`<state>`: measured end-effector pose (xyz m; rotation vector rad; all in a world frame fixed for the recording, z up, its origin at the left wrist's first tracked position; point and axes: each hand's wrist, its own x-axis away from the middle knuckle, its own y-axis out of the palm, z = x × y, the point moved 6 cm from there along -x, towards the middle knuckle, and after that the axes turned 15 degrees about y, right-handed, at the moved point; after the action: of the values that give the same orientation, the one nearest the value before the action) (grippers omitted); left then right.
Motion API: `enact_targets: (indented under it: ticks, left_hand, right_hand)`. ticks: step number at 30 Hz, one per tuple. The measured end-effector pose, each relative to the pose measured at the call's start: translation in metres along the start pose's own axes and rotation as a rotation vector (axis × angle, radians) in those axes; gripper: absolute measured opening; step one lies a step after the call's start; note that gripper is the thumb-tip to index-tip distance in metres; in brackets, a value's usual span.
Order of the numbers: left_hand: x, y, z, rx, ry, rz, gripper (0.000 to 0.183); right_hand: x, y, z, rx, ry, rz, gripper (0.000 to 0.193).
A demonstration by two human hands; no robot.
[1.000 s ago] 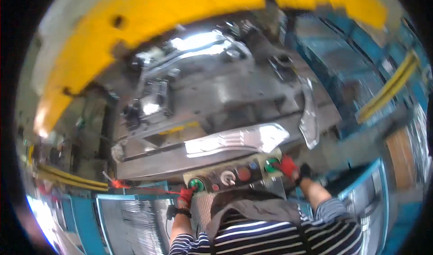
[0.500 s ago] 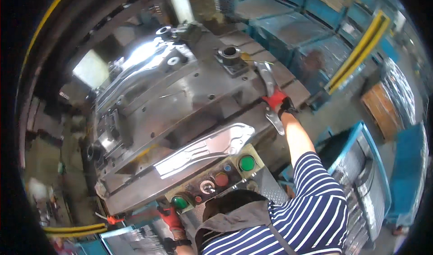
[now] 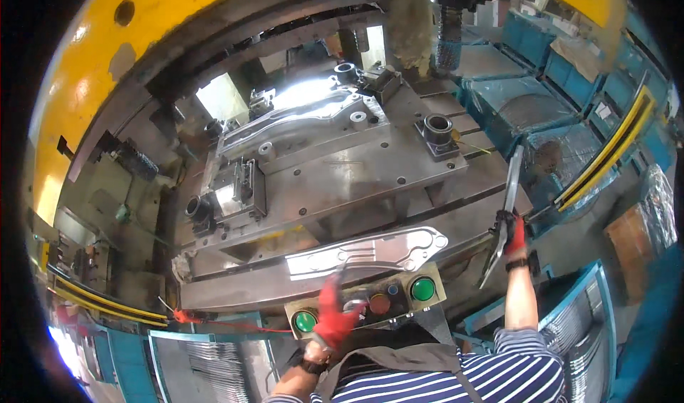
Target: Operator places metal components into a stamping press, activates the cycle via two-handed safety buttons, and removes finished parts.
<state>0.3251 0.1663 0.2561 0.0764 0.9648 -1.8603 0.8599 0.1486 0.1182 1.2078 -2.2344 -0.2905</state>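
Right hand (image 3: 517,238) gripping a long, slim metal strip (image 3: 512,178)
Left hand (image 3: 335,323) blurred — we read fingers spread, near the glossy, embossed silvery panel (image 3: 388,249).

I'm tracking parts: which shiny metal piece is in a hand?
The slim metal piece at the right, held in the right hand; the silver piece behind the control panel lies on the machine bed.
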Motion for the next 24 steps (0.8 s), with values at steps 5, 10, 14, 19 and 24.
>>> enact_targets:
  ticks: [5, 10, 14, 19, 24]
  left_hand:
    - [-0.061, 0.086, 0.099, 0.254, 0.336, -0.367, 0.112]
    - [-0.091, 0.109, 0.146, 0.149, 0.424, -0.289, 0.118]
    - [-0.136, 0.084, 0.116, 0.015, 0.202, -0.115, 0.11]
    - [-0.19, 0.043, 0.089, 0.131, 0.085, -0.02, 0.096]
    - [-0.207, 0.042, 0.087, 0.15, 0.069, 0.022, 0.095]
  right_hand:
    - [0.122, 0.112, -0.037, -0.042, 0.021, -0.139, 0.026]
    - [0.117, 0.275, -0.046, 0.294, 0.002, -0.494, 0.026]
    - [0.047, 0.366, -0.021, 0.152, 0.333, -0.734, 0.027]
    - [-0.006, 0.406, -0.023, 0.107, 0.431, -0.732, 0.028]
    - [0.002, 0.412, -0.062, 0.249, 0.187, -0.618, 0.024]
